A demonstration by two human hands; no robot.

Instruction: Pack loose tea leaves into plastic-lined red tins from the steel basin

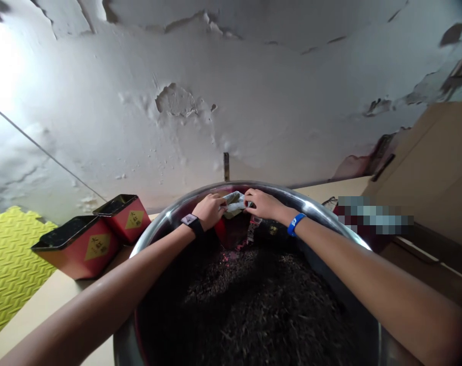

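Both my hands are at the mouth of a red packaging bag (pixel 235 231), whose silvery inner lining shows at the top. My left hand (pixel 208 209), with a dark watch on the wrist, pinches the left side of the opening. On the opposite side, my right hand (pixel 264 204), a blue band at its wrist, grips the edge between thumb and fingers. The bag stands near the far wall inside a large round metal tub (pixel 166 215). Dark, dry loose leaves (pixel 269 305), like tea, fill the tub's bottom. A black packet (pixel 272 229) with small print lies right of the bag.
Two red containers with black rims, one larger (pixel 84 249) and one smaller (pixel 128 218), stand left of the tub. Beyond them lies a yellow foam mat (pixel 13 269). Cardboard (pixel 433 157) leans at the right. A peeling wall (pixel 254 101) rises behind the tub.
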